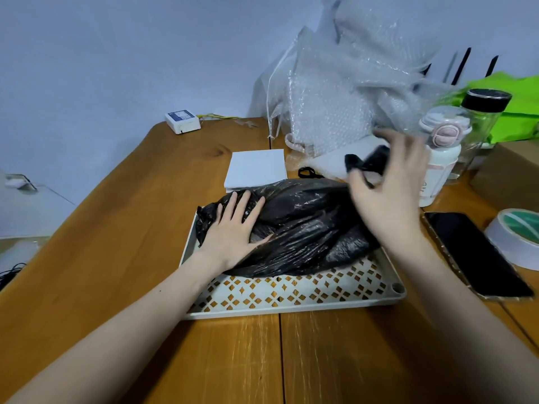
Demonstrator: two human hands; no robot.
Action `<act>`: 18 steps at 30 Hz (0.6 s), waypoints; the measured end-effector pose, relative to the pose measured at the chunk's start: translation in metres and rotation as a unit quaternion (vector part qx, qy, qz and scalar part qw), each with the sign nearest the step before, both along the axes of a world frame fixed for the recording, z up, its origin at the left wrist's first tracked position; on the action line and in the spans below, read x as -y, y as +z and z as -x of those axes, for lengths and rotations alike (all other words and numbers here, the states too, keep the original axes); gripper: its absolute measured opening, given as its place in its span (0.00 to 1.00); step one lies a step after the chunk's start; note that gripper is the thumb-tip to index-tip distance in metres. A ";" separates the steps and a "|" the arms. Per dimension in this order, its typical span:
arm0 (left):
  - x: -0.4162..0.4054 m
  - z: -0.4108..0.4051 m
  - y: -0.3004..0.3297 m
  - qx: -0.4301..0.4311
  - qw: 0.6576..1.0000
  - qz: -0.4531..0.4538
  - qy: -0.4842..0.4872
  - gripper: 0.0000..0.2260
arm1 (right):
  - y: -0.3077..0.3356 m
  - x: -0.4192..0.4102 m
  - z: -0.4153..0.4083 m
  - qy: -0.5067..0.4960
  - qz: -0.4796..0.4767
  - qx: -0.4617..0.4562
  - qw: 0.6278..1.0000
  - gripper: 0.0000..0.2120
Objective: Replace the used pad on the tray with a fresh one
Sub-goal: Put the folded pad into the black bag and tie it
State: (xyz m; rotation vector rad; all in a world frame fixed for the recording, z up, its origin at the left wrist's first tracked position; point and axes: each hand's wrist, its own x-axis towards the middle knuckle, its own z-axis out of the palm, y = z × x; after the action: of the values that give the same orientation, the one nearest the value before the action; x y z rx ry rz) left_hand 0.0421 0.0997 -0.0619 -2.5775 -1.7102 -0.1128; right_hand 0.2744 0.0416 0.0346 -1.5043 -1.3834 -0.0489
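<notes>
Head view: we press left hand (pixel 233 228) flat on black plastic bag (pixel 306 225) over tray (pixel 291 293); right hand (pixel 388 182) pinches bag's far neck. Soft, slippery, light. Fresh white pad (pixel 256 167) far.

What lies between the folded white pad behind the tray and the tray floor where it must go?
A black plastic bag covers most of the tray, pressed by the left hand. The white pad lies behind it on the table.
</notes>
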 end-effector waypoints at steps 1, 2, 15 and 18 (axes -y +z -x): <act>0.000 0.000 0.000 -0.002 1.000 0.004 -0.004 0.52 | 0.009 0.005 0.017 0.021 -0.033 0.061 0.997 0.27; 0.000 0.000 0.000 -0.003 1.000 0.006 -0.008 0.51 | 0.012 0.006 0.033 0.055 -0.054 0.117 0.990 0.28; -0.001 -0.002 -0.005 0.055 0.998 0.013 0.009 0.50 | -0.091 -0.037 0.054 0.187 0.302 0.352 0.866 0.26; -0.001 -0.004 -0.002 0.065 0.997 0.019 0.022 0.44 | -0.091 -0.037 0.038 0.187 0.330 0.314 0.870 0.27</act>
State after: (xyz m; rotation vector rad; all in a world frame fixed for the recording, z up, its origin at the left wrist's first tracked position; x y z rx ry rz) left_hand 0.0459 0.1005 -0.0641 -2.6115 -1.8276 -0.2550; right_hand 0.2363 0.0782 -0.0568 -1.8189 -2.3792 0.2189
